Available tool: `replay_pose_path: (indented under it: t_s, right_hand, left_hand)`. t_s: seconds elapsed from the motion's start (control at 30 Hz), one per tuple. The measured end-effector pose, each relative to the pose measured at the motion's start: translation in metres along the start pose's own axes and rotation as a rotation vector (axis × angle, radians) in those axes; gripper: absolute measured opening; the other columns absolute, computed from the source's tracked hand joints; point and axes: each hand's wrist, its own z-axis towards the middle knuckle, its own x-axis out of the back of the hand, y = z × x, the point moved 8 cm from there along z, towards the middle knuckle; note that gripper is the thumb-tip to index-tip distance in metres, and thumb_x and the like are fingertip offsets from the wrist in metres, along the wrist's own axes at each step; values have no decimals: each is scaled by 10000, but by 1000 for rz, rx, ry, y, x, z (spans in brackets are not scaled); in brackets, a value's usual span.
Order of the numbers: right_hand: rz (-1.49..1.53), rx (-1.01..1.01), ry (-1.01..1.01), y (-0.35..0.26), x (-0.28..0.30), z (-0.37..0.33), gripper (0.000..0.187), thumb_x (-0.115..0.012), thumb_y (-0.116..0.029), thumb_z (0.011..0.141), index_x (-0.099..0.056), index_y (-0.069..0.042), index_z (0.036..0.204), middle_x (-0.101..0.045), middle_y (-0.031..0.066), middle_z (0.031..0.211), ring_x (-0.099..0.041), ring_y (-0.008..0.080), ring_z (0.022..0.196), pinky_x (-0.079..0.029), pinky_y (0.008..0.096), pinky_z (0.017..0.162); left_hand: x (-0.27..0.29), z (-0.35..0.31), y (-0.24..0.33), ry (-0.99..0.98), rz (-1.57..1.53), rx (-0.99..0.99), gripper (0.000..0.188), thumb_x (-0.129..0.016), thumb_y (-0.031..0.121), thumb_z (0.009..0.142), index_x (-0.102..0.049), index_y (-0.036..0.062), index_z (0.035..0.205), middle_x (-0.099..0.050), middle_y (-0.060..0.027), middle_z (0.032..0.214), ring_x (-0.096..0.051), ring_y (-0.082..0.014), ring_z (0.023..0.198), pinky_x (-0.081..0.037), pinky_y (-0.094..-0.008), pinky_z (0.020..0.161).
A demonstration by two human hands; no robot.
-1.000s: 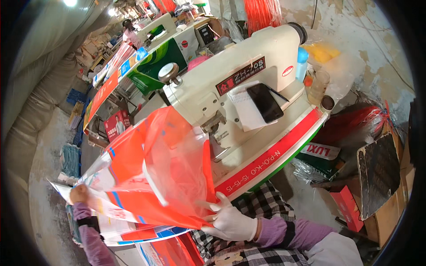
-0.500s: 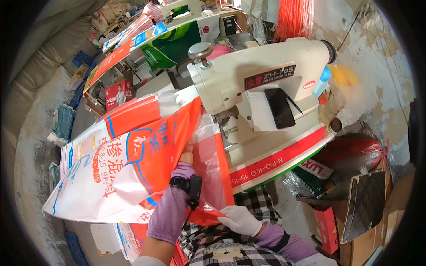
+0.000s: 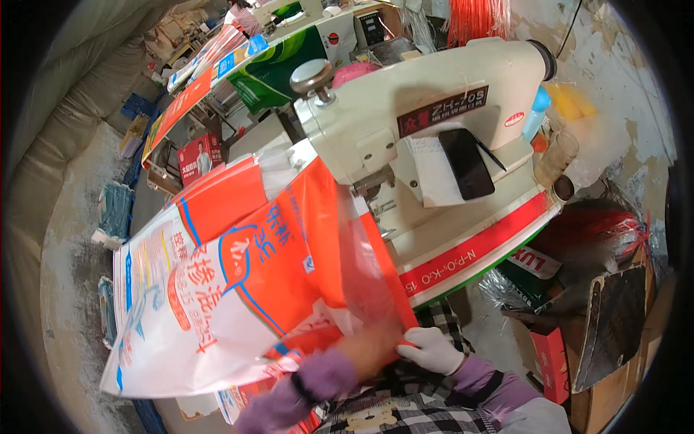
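Note:
A large white and orange-red woven plastic sack lies in front of me, its mouth edge and clear liner toward the sewing machine. My right hand, in a white glove, pinches the near corner of the sack's mouth. Beside it, against the sack's near edge, my left hand is smeared by motion, so its fingers cannot be made out. Just past the sack's far edge stands the machine's needle and presser area.
On the machine bed rest a phone, a notepad and a pen. More sacks are stacked beneath the front one. Cardboard boxes stand at right. Farther back, a person is near another table.
My left hand has come out from the sack's mouth and moved toward me, beside my right hand. The sack's mouth edge has swung nearer, and the whole view has shifted slightly.

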Motion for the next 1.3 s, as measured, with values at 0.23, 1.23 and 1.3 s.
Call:
replay_pose_path:
  t_s: [0.23,1.23,1.3]
  right_hand:
    - [173,-245,26,20,27,62,251,-746,-259,732,-690,-25,802,-644,148,768,-645,289,734,-508,351,658]
    - [-219,925,178,-239,5,79,197,-630,-240,813,-646,-44,821,-566,80,645,-571,227,531,-432,346,440]
    - [-178,1019,242,-251,9,62,177,-645,-235,802,-626,-59,815,-557,69,683,-569,217,565,-444,325,469]
  left_hand:
    - [138,-196,-50,674,858,546,586,-656,165,738,-515,140,1307,-516,-109,1299,-494,-341,1168,-368,-539,939]
    - [118,-473,-283,792,782,1201,320,-625,8,665,-592,103,970,-606,-117,855,-602,-317,867,-471,-444,716]
    - [115,-502,-293,1054,725,1154,215,-605,86,742,-630,122,953,-634,-140,847,-634,-303,849,-485,-453,651]
